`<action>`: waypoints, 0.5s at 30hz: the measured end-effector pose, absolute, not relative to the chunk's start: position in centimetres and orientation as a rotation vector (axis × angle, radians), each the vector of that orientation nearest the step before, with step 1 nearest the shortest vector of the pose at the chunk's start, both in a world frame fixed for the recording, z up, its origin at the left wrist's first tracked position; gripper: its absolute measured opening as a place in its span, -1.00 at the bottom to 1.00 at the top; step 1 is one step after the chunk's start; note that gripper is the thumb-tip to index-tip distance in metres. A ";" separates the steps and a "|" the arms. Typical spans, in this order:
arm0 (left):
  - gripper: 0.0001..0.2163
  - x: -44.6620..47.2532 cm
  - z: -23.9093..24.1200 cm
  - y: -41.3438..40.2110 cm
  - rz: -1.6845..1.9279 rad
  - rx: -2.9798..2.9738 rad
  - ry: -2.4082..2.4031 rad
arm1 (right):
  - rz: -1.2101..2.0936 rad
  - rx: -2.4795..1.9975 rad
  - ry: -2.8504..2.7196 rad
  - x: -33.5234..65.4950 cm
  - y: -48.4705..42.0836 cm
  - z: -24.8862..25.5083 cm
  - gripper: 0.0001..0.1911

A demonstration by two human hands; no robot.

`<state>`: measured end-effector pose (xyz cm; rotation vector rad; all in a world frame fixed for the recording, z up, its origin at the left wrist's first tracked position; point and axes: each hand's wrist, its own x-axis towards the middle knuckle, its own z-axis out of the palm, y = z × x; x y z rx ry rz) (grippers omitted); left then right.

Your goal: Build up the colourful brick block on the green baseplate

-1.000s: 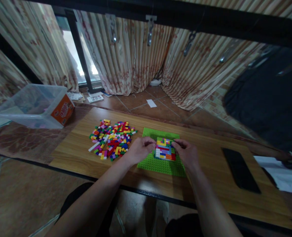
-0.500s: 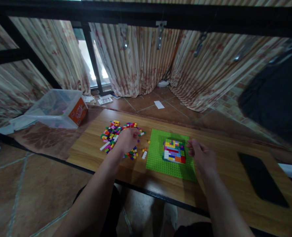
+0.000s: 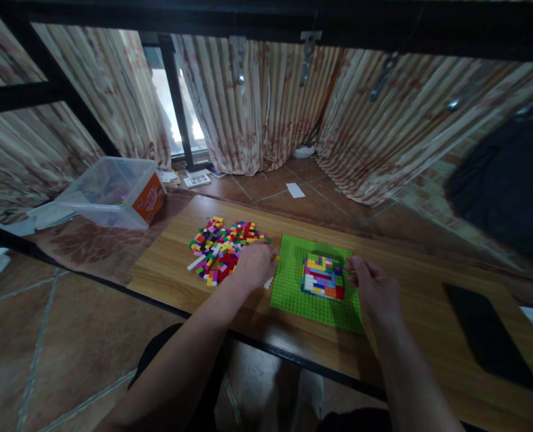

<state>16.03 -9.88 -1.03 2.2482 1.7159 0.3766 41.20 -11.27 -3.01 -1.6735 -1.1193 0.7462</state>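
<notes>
A green studded baseplate (image 3: pixel 302 297) lies on the wooden table (image 3: pixel 419 336). On it stands a small multicoloured block of bricks (image 3: pixel 323 277). Left of the plate lies a pile of small coloured bricks (image 3: pixel 221 247). My left hand (image 3: pixel 254 265) rests at the right edge of that pile, beside the plate's left edge, fingers curled down; whatever they hold is hidden. My right hand (image 3: pixel 374 288) sits at the plate's right edge, next to the brick block, fingers loosely bent together.
A clear plastic tub (image 3: pixel 113 192) with an orange label stands at the far left. A black phone (image 3: pixel 489 345) lies flat on the table's right part. Papers lie on the tiled floor beyond, before striped curtains. A black metal bar crosses overhead.
Both hands left the brick block. My left hand reached into the brick pile, then came back toward the plate's left edge. My right hand stays by the block's right side.
</notes>
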 end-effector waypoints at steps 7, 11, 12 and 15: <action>-0.85 16.8 -1.5 -9.6 0.656 2.029 1.598 | 0.653 -1.659 -1.162 40.9 -11.5 -2.3 -0.62; -0.89 17.9 -1.4 -9.8 0.950 1.506 1.286 | 0.583 -1.445 -1.263 39.6 -12.3 -1.5 -0.76; -0.90 18.3 -1.3 -9.9 0.975 1.353 1.210 | 0.581 -1.392 -1.318 39.2 -12.6 -1.2 -0.79; -0.83 19.3 -0.8 -10.5 0.952 0.995 1.017 | 0.615 -1.280 -1.498 37.9 -13.5 -0.6 -0.85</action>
